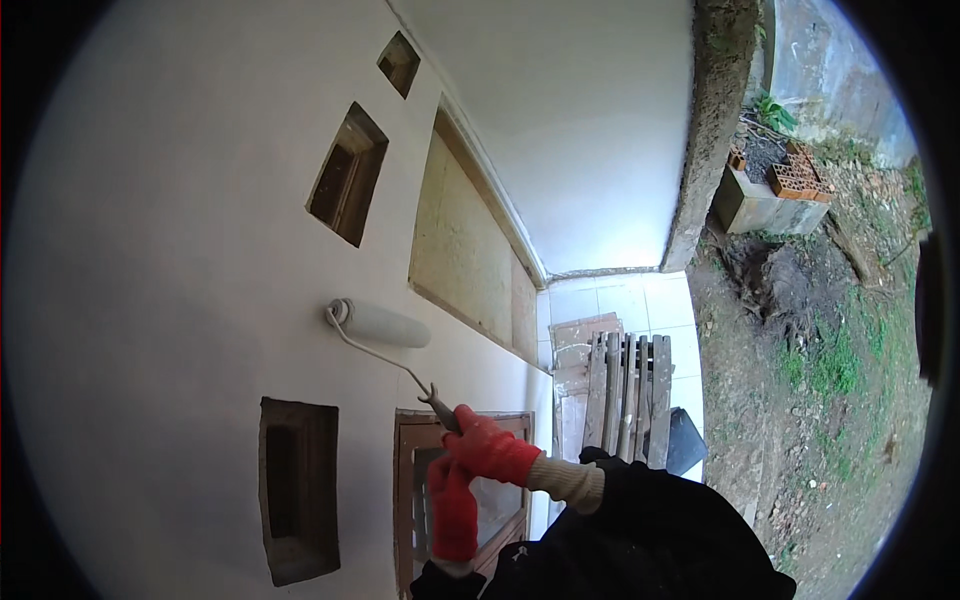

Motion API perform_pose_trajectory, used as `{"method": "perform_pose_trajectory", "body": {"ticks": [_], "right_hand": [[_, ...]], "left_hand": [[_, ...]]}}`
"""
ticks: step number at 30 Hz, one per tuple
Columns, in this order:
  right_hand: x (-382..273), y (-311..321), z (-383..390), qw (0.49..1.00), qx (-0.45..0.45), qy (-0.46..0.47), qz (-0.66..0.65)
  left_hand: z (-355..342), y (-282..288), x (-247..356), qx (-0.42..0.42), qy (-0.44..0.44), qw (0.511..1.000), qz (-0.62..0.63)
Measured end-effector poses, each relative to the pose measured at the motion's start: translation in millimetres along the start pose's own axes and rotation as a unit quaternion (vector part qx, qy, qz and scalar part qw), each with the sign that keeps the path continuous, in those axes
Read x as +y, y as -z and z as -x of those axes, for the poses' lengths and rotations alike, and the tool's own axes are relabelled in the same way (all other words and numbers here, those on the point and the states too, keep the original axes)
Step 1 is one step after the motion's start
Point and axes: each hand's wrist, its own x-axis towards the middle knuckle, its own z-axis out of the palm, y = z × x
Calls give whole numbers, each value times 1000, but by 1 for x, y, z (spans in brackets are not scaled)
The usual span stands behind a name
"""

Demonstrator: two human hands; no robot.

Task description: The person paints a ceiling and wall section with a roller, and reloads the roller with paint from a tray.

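A paint roller [385, 326] with a pale sleeve lies against the white wall [200, 250], left of centre. Its bent wire frame runs down and right to a short handle. My right hand [492, 446], in a red glove with a beige cuff, is closed around that handle. Just below and left of it, my left hand [453, 512], also red-gloved, is closed at the handle's lower end. The gloves hide most of the grip. Both forearms wear black sleeves.
Recessed openings [347, 175] break the wall, with another opening [299, 490] lower left. A brown-framed window [410, 500] sits behind my hands. A boarded panel [465, 235] is above. Right stand a slatted wooden pallet [628, 385], white floor tiles [665, 300], bricks [797, 175] and grassy soil [830, 370].
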Motion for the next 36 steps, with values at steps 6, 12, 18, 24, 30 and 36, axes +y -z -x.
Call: {"method": "perform_pose_trajectory", "body": {"ticks": [6,12,18,24,30,36], "right_hand": [[-42,44,-34,996,35,3,-86],[-17,14,-22,999,27,17,23],[-4,45,-76,997,48,60,-25],[-68,130,-161,994,25,42,-99],[-95,202,-285,979,31,42,-198],[-140,272,-407,968,53,60,-236]], "left_hand": [[9,-22,36,-91,-33,995,-27],[0,-12,24,-75,-111,991,-14],[-46,-38,35,-88,-107,989,-51],[-115,-98,62,-74,-109,991,-38],[-194,-164,74,-96,-86,991,-21],[-240,-200,88,-62,-20,998,-17]]}}
